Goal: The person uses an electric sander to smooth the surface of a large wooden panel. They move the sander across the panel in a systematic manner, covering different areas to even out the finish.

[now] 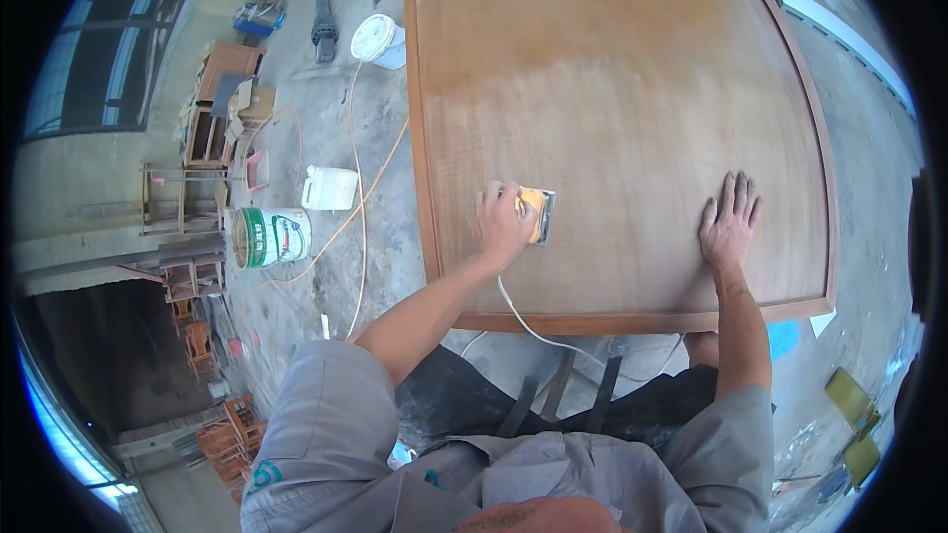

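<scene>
My left hand (pixel 500 223) is wrapped over a yellow electric sander (pixel 534 216), whose flat grey pad lies on a large brown wooden panel (pixel 612 148). A pale cord (pixel 528 328) runs from beneath that hand over the panel's near edge. Toward the panel's right side, my right hand (pixel 731 221) rests flat on the wood with its fingers stretched out and darkened at the tips. A raised frame borders the panel. Its surface looks paler and dustier in the near and middle part, while the far part is a deeper, glossier brown.
Left of the panel, a white lidded bucket (pixel 378 40), a white jug (pixel 329 189) and a green-and-white bucket (pixel 273 238) are on the concrete floor. An orange hose (pixel 379 173) trails between them and the panel. Wooden furniture pieces (pixel 230 434) stand farther left. Dark straps (pixel 558 385) hang near my legs.
</scene>
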{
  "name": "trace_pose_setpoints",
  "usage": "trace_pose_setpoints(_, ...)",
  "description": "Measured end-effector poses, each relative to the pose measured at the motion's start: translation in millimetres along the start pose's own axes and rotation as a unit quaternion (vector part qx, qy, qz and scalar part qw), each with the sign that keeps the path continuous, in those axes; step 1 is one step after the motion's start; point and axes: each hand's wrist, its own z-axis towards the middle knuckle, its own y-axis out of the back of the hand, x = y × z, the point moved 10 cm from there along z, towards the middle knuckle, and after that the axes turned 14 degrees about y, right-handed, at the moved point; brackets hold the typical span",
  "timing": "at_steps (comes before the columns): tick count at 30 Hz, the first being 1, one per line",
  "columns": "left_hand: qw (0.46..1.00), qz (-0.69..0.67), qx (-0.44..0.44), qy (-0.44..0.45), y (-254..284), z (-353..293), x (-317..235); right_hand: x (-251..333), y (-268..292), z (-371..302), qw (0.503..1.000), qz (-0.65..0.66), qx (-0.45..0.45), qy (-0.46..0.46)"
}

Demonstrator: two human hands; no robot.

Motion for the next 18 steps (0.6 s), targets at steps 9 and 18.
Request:
trace_pose_setpoints(9,0.996,-0.026,-0.051,-0.062,1.4,112.9,-12.8,-0.1,3.9,-1.0,1.000,0.004,-0.002,0.007)
trace_pose_setpoints(18,0.999,0.023,-0.021,-0.009,1.4,140.2,-15.0,-0.4,-0.3,0.4,1.000,-0.001,-0.007,0.008)
